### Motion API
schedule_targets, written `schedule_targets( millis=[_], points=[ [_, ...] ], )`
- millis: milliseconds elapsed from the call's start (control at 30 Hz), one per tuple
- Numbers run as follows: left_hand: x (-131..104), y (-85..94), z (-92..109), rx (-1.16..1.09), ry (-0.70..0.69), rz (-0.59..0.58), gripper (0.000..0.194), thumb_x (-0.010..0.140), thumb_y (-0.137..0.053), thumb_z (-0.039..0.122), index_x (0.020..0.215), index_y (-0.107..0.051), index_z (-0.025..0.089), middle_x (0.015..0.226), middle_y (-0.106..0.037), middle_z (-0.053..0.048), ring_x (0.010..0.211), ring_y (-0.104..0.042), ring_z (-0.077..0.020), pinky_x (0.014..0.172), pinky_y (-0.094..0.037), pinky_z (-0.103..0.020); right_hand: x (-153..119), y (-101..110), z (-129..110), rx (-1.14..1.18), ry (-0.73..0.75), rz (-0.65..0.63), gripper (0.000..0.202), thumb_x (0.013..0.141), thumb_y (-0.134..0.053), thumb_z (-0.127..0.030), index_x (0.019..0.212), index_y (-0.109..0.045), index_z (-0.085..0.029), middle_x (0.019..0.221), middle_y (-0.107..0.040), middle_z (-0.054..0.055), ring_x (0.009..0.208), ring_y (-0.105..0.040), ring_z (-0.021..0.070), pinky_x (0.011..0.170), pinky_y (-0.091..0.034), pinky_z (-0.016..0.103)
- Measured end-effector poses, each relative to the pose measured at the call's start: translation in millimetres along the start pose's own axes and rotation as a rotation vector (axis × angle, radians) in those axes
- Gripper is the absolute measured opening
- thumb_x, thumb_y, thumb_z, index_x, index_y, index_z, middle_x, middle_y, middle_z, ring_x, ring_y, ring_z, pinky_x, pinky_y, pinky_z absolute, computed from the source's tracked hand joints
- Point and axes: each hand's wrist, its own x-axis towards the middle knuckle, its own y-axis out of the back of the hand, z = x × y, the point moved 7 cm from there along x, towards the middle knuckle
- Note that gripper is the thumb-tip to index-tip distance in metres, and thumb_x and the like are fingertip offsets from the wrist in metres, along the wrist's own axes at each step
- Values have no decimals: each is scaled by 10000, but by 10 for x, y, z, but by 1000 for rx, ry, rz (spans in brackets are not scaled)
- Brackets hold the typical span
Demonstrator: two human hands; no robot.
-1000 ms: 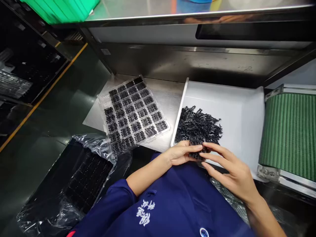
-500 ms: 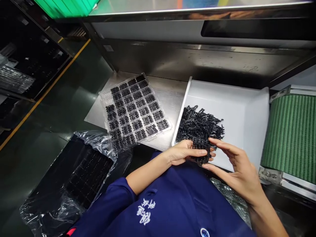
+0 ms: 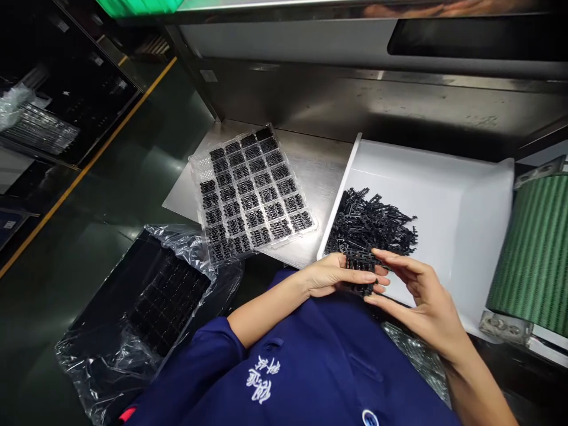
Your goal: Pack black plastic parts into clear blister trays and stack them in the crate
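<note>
My left hand (image 3: 326, 276) is closed around a small row of thin black plastic parts (image 3: 358, 271), thumb lying across them. My right hand (image 3: 419, 293) spans the same row from the right, with fingertips at its upper end and thumb at its lower end. Just beyond the hands, a tangled heap of the same black parts (image 3: 373, 222) lies in the left half of a white bin (image 3: 444, 195). Left of the bin is a clear compartment tray (image 3: 316, 225); most of its pockets hold rows of black parts.
A metal bench (image 3: 306, 163) carries the tray and runs under a steel panel (image 3: 302, 97). On the right stands a green ribbed conveyor belt (image 3: 535, 254). Lower left, a plastic-wrapped black stack (image 3: 173, 302) sits near the floor. A yellow line (image 3: 95, 154) crosses the floor.
The view has shifted slightly, so the bin and tray appear farther right. The heap and tray look unchanged. Both hands keep nearly the same pose around the row.
</note>
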Motion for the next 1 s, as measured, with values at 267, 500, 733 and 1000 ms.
schedule_targets(
  millis=[267,500,733,1000],
  points=[
    [-96,269,256,122,-261,233,455,508,-939,338,884,-767,148,887,-756,-59,896,-705,-206,1015,-485,-412,169,71,476,-204,-108,58,466,864,-670,-521,1243,-598,-260,1294,-664,94,1148,-654,272,1000,-531,451],
    [-442,777,462,-17,-406,466,397,620,-906,309,945,-755,138,939,-762,-73,861,-706,-173,995,-486,-372,249,-77,1069,-547,-316,-25,465,861,-463,-628,799,-723,-247,875,-724,83,802,-640,272,709,-471,403],
    [-451,836,386,-102,-405,460,405,632,-907,314,959,-744,138,977,-757,-74,907,-702,-167,939,-499,-323,274,-319,1105,-602,-420,-74,314,795,-606,-504,608,-666,-260,621,-663,34,536,-558,208,503,-339,322],
    [-49,497,-52,-106,-213,399,538,547,-939,369,995,-750,139,983,-747,-84,873,-690,-172,855,-501,-315,138,-95,-51,-497,93,217,185,924,-581,-342,780,-535,-237,1260,-690,103,1093,-680,258,902,-534,398]
  ],
)
